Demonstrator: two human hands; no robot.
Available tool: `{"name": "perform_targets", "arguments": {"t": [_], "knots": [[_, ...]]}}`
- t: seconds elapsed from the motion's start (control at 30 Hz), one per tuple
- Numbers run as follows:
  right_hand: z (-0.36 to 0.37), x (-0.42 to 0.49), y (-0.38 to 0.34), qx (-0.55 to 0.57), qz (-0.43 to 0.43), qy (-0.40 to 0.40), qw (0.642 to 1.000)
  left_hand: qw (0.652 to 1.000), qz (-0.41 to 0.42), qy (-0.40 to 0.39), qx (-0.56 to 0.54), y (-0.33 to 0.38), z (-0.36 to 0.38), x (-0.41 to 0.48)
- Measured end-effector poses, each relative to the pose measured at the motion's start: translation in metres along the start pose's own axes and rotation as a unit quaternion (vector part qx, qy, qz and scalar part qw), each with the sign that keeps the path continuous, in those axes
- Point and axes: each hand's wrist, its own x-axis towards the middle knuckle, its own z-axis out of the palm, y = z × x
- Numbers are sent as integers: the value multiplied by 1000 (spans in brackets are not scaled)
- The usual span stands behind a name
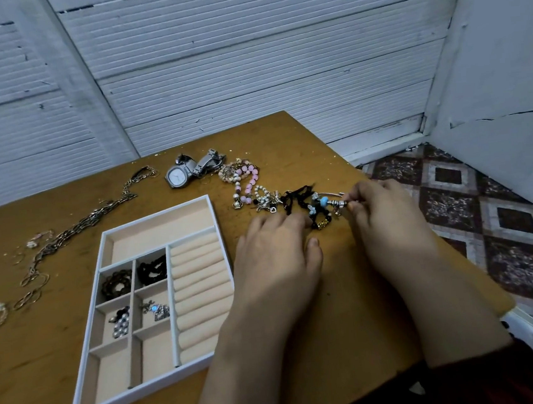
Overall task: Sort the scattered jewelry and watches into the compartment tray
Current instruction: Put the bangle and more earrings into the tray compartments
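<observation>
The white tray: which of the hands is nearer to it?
Left. The left hand lies just right of the tray, close to its edge; the right hand is farther right, pinching a bead bracelet.

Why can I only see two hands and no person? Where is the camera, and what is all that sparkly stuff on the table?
There is no machine here, just a person. The camera is worn on their head and looks down, so you see what they see: only their arms and hands. This is the only picture.

On the brown table lies a white tray with little compartments. Four of them already hold jewelry. Around it things are scattered: a silver watch, a long chain, a pink bead bracelet and a tangle of small pieces.

The right hand pinches a charm bracelet with a blue bead. The left hand lies next to it with fairly straight fingers, holding nothing that I can see.
</observation>
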Motion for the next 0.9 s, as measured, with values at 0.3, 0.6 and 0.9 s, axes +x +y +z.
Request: {"name": "perform_targets", "arguments": {"t": [0.3, 0.6, 0.9], "knots": [[-1, 6, 4, 27, -5, 90, 996, 999, -13, -27, 12, 6, -4, 4], [3, 9, 13, 76, 61, 94, 991, 997, -34, -65, 31, 14, 1, 24], [-1, 10, 11, 72, 92, 69, 991, 994, -21, -79, 75, 15, 8, 35]]}}
